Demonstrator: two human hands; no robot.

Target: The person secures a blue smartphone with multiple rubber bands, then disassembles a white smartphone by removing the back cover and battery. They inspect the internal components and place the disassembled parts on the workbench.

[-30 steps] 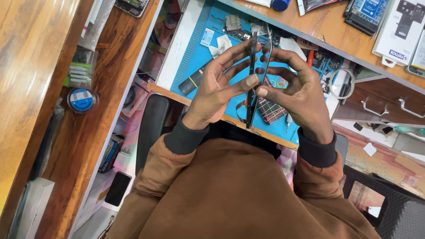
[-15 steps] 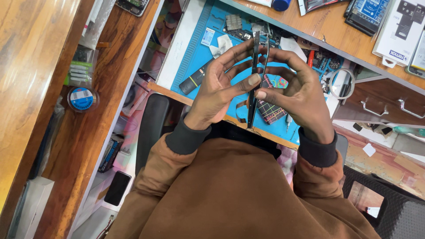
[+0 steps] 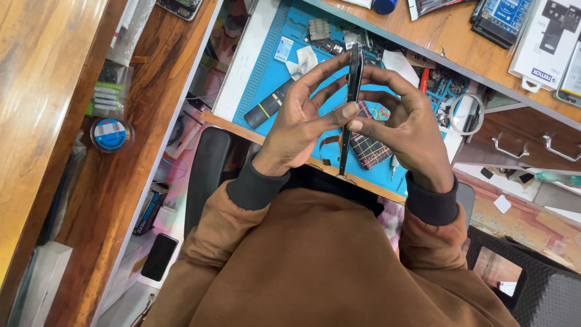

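Note:
I hold a thin dark phone (image 3: 352,91) edge-on and upright between both hands, above a blue work mat (image 3: 266,72). My left hand (image 3: 299,130) grips it from the left, fingers spread along its side and thumb pressed on the near edge. From the right, my right hand (image 3: 408,124) wraps it, with the thumb meeting the left thumb at the middle of the phone. Its lower end (image 3: 343,163) hangs down past my palms. Brown sleeves with dark cuffs cover both wrists.
On the mat lie a dark cylindrical tool (image 3: 267,109), a crumpled white tissue (image 3: 302,60), small parts and a checked pad (image 3: 370,150). A ring (image 3: 465,113) and drawers with handles (image 3: 514,148) are at the right. Boxes (image 3: 548,36) sit on the wooden desk. A round blue-labelled tin (image 3: 111,134) is left.
The phone has shifted slightly up and to the right in my hands. Both thumbs stay pressed on its near edge; the grip is unchanged.

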